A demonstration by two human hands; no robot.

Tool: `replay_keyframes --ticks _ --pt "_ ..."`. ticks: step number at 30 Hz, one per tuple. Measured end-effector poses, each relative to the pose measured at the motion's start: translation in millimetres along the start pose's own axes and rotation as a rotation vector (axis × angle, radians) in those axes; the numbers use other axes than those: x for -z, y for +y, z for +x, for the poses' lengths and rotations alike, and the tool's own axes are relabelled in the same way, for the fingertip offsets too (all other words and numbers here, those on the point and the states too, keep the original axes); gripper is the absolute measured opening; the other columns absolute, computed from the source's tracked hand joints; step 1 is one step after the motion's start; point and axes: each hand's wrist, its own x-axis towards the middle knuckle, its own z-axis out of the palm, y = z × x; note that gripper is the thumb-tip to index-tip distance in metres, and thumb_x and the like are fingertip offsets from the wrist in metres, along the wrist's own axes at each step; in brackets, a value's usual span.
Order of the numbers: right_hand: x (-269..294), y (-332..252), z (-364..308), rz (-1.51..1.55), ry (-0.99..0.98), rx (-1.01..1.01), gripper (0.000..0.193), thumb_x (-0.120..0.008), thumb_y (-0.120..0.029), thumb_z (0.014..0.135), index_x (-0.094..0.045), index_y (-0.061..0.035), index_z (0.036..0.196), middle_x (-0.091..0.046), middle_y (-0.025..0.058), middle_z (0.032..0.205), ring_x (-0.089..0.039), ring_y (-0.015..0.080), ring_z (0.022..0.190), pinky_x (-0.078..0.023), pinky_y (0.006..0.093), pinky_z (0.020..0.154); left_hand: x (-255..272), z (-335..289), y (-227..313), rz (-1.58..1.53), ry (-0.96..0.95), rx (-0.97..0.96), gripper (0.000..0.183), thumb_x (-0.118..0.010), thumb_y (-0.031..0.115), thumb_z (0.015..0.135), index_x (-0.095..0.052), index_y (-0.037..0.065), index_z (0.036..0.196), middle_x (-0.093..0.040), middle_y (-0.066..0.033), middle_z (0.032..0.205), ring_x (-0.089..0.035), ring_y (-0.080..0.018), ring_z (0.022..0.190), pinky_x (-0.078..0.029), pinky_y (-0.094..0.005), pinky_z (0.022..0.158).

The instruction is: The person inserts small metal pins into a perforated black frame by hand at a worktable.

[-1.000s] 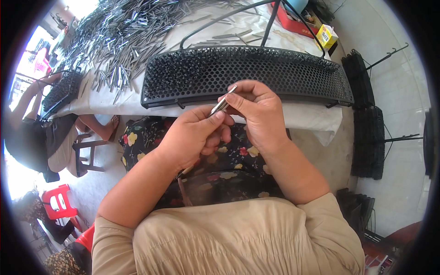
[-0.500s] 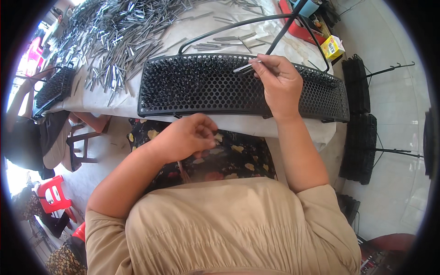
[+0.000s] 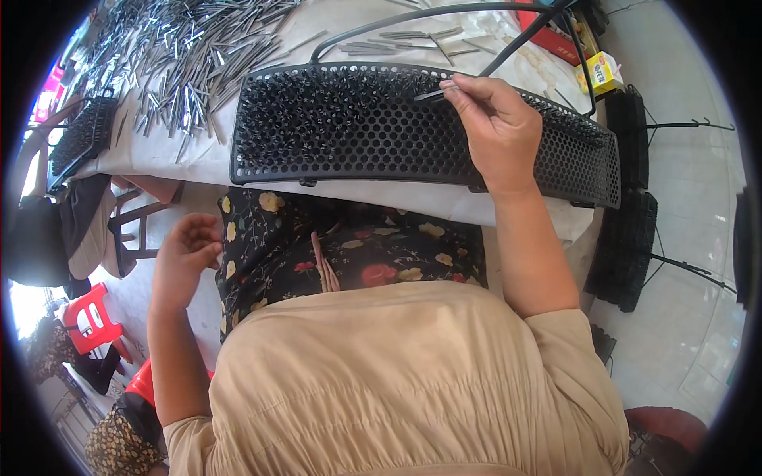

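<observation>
A long black perforated panel lies along the near edge of the table, dense dark tufts standing in the holes of its left part. My right hand is over the panel's middle, thumb and fingers pinching a thin grey metal strip. The strip's tip points left, close above the holes. Out to the left, off the table, my left hand hangs beside the dark flowered cloth. Its fingers are loosely bent, apart from the thumb, with nothing visible between them.
Loose metal strips cover the table's far left. A black tube frame arches behind the panel. At the right are a yellow box and stacked black panels. Another person's arm is beside a similar panel at the left.
My left hand has moved left, away from the panel's front edge. My right hand still pinches the strip over the panel and appears slightly farther right in the picture; the whole view has shifted.
</observation>
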Motion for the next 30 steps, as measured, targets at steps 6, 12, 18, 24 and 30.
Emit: replay_keyframes --ticks 6,12,18,24,30 --pt "-2 -5 5 -0.06 -0.051 0.104 0.013 -0.075 -0.004 0.082 -0.073 -0.003 0.095 -0.075 0.0095 0.087 -0.073 0.0147 0.078 -0.056 0.0237 0.07 38 15 -16 0.658 0.228 -0.079 0.047 -0.067 0.0 0.08 -0.054 0.002 0.125 -0.063 -0.008 0.1 -0.061 -0.015 0.08 -0.05 -0.0292 0.069" --pt "1 -7 8 -0.154 -0.067 0.12 0.013 -0.075 -0.006 0.082 -0.074 -0.0049 0.095 -0.075 0.0092 0.088 -0.073 0.0149 0.078 -0.056 0.0237 0.07 42 16 -18 0.834 0.269 -0.095 0.051 -0.068 -0.003 0.078 -0.055 0.003 0.127 -0.066 -0.0137 0.104 -0.063 -0.0245 0.079 -0.051 -0.0357 0.076" --pt "-7 -2 3 -0.262 -0.117 0.238 0.017 -0.077 -0.009 0.077 -0.075 -0.0091 0.094 -0.073 0.0085 0.087 -0.07 0.0239 0.079 -0.055 0.0314 0.071 46 19 -17 0.852 0.272 -0.074 0.052 -0.069 -0.004 0.078 -0.055 0.002 0.127 -0.066 -0.014 0.105 -0.064 -0.0236 0.08 -0.051 -0.0357 0.075" --pt "-12 -3 13 -0.396 -0.135 0.423 0.02 -0.076 -0.012 0.076 -0.076 -0.0136 0.096 -0.073 0.0049 0.086 -0.068 0.0224 0.083 -0.052 0.0336 0.075 40 29 -18 0.84 0.232 -0.111 0.052 -0.069 -0.004 0.077 -0.055 0.003 0.126 -0.066 -0.0138 0.104 -0.064 -0.0245 0.079 -0.051 -0.0363 0.075" --pt "-11 -2 13 -0.467 -0.149 0.428 0.021 -0.076 -0.014 0.077 -0.075 -0.0152 0.097 -0.072 0.0039 0.085 -0.068 0.021 0.087 -0.048 0.0352 0.079 34 31 -15 0.854 0.208 -0.117 0.051 -0.07 -0.003 0.077 -0.054 0.003 0.126 -0.066 -0.0137 0.103 -0.065 -0.0258 0.081 -0.051 -0.0373 0.076"
